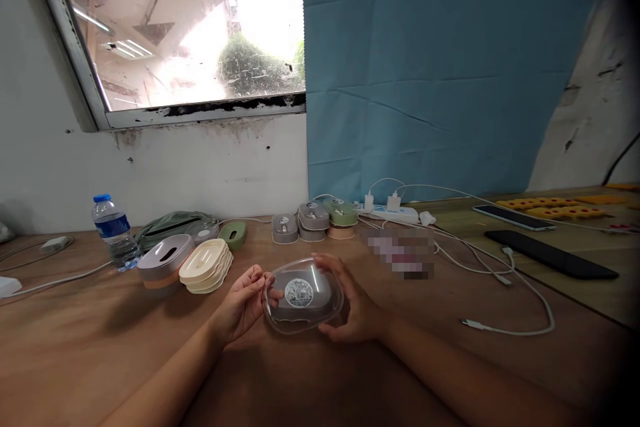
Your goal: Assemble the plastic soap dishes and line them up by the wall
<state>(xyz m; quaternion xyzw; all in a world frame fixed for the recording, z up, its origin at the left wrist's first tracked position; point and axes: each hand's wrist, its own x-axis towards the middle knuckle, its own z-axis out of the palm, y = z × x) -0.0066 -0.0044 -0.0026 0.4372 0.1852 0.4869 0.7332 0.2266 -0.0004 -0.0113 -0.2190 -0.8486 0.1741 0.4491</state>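
A clear, rounded plastic cover (299, 315) with a round, patterned white sticker is held between my two hands above the table's near part. Through it something greyish shows; whether that is a box inside or the table behind, I cannot tell. My left hand (243, 303) pinches the cover's left edge between thumb and fingers. On the opposite side my right hand (357, 307) grips it, thumb below and fingers over the upper right edge. Beyond my left hand are a stack of cream lids (206, 263) and a lilac-grey box (166, 259) with a slotted top.
Several small grey and green boxes (313, 215) stand near the wall. A green slotted lid (233, 235), a dark green pouch (173, 223) and a water bottle (115, 233) are at the left. White cables (530, 331), a power strip (400, 213) and a black phone (550, 255) occupy the right.
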